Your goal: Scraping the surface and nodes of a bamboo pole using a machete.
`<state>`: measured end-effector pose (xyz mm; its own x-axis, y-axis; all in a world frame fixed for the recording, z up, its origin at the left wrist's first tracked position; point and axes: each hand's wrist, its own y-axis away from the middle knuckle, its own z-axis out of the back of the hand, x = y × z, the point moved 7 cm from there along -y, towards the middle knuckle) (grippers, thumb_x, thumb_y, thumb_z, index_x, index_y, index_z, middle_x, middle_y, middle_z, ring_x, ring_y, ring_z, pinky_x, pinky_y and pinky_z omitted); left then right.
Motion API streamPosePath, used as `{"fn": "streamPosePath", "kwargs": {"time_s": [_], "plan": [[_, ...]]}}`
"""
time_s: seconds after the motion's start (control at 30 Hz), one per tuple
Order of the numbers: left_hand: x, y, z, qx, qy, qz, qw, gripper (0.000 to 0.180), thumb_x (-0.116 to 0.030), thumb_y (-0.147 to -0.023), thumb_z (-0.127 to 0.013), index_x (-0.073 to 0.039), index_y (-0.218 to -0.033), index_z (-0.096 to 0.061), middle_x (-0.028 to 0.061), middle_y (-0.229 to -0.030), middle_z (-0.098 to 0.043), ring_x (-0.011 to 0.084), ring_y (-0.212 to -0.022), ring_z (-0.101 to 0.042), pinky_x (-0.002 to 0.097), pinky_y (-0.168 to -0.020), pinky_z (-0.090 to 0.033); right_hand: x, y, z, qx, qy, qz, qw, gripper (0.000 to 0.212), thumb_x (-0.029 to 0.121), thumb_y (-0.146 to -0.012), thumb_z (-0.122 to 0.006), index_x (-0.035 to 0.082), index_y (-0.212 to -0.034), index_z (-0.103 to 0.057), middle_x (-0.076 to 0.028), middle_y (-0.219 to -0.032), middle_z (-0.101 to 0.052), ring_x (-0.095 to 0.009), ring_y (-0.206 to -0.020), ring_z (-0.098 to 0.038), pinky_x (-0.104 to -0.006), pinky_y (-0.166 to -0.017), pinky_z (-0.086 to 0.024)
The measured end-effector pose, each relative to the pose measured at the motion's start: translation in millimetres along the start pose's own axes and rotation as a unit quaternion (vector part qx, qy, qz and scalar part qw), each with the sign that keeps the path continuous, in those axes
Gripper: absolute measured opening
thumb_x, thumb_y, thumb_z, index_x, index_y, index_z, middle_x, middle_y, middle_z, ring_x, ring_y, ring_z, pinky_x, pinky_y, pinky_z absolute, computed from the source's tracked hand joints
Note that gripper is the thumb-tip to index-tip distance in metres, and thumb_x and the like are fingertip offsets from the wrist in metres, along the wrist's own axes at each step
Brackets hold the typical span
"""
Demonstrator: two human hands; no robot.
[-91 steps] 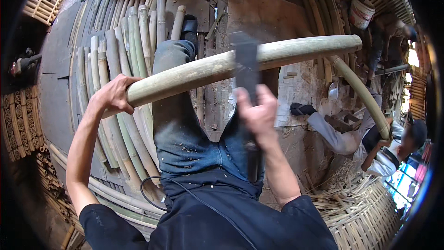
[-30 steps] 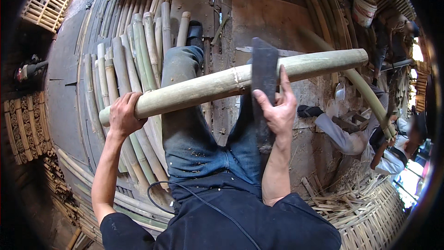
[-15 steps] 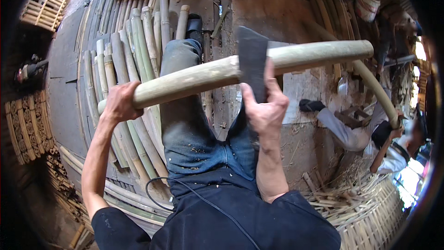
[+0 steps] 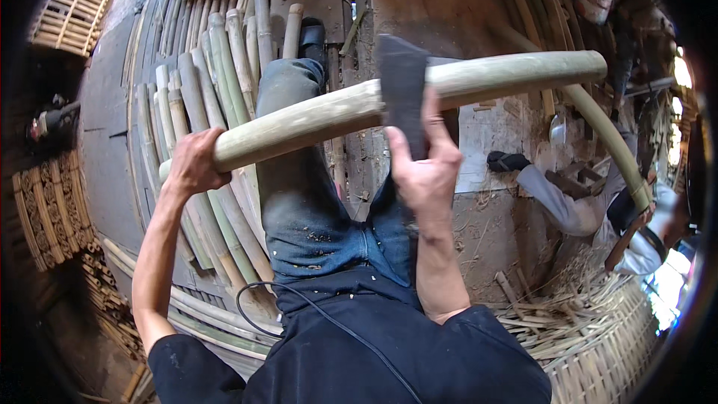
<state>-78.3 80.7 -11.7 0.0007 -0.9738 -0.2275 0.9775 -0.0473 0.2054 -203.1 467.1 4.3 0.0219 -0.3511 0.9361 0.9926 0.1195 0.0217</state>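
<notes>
Bamboo pole (image 4: 299,121) slants from the centre left to the upper right of the frame, clasped near its left end by the left hand (image 4: 196,162), while the right hand (image 4: 430,173), nearer mid-length, grasps a dark blade (image 4: 402,90) set crosswise over it.

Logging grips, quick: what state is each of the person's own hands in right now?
Left hand: closed around the bamboo pole near its left end.
Right hand: closed on the dark broad-bladed tool.

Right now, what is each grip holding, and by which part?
Left grip: bamboo pole, near its left end. Right grip: dark blade, just below where it crosses the pole.
</notes>
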Motion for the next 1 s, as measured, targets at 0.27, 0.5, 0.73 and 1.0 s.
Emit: {"fn": "streamPosePath", "kwargs": {"time_s": [0.27,0.5,0.73,1.0], "plan": [[-6.1,5.0,-1.5,-0.016,0.007,0.002,1.0,0.063,-0.02,-0.058,-0.089,-0.006,-0.116,-0.068,0.0173,-0.097,-0.075,0.0393,-0.09,-0.076,0.0488,-0.081,-0.061,-42.5,-36.3,107.6,-0.171,0.031,0.037,0.984,0.07,0.007,-0.098,-0.078,0.006,-0.163,-0.053,-0.018,-0.117,-0.081,-0.023,-0.1,-0.078,-0.0361,-0.094,-0.063],[-20.2,2.3,-0.1,-0.031,0.012,-0.018,0.999,0.062,-0.019,-0.058,-0.088,-0.005,-0.114,-0.068,0.0183,-0.096,-0.075,0.0399,-0.089,-0.076,0.049,-0.079,-0.061,14.4,21.5,-56.3,0.172,-0.032,0.007,0.985,0.079,0.011,-0.09,-0.084,0.02,-0.163,-0.056,-0.022,-0.145,-0.072,-0.024,-0.124,-0.073,-0.0349,-0.109,-0.054],[-9.2,2.7,-1.9,-0.019,0.016,-0.001,1.0,0.061,-0.021,-0.059,-0.088,-0.006,-0.114,-0.068,0.0154,-0.092,-0.075,0.0388,-0.084,-0.075,0.0489,-0.079,-0.06,-15.4,-33.1,69.9,-0.117,0.042,0.015,0.992,0.072,0.01,-0.098,-0.079,0.016,-0.165,-0.053,-0.014,-0.119,-0.082,-0.021,-0.101,-0.077,-0.0352,-0.094,-0.062],[-20.8,-2.0,-1.5,-0.048,0.019,-0.026,0.998,0.056,-0.019,-0.056,-0.085,-0.009,-0.108,-0.067,0.0152,-0.09,-0.073,0.0396,-0.084,-0.073,0.0495,-0.077,-0.059,17.2,26.9,-73.3,0.186,-0.039,0.061,0.98,0.078,0.012,-0.09,-0.083,0.026,-0.162,-0.056,-0.024,-0.129,-0.078,-0.027,-0.117,-0.078,-0.036,-0.104,-0.058]]}}
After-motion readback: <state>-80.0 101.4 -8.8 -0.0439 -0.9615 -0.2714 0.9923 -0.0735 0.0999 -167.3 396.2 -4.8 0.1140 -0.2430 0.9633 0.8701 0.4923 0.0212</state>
